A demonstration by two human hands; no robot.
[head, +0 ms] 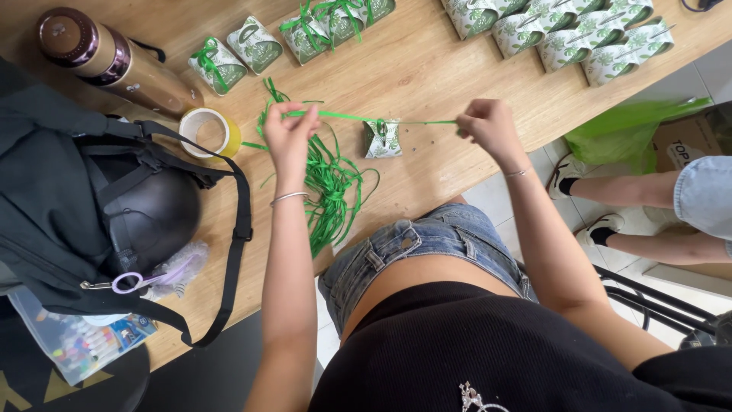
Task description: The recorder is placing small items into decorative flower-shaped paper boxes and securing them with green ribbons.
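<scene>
A small green-and-white patterned gift box (383, 139) lies on the wooden table (427, 61) between my hands. A thin green ribbon (343, 116) is wrapped around it and stretched tight to both sides. My left hand (290, 131) pinches the ribbon's left end above a loose heap of green ribbon strips (329, 187). My right hand (488, 123) pinches the right end near the table's edge. Both wrists wear thin bracelets.
Several like boxes tied with ribbon (229, 59) lie at the far left, several untied ones (579, 34) at the far right. A tape roll (209, 131), a metal flask (114, 61) and a black backpack (91, 206) lie left. Another person's legs (648, 198) and a green bag (625, 130) are right.
</scene>
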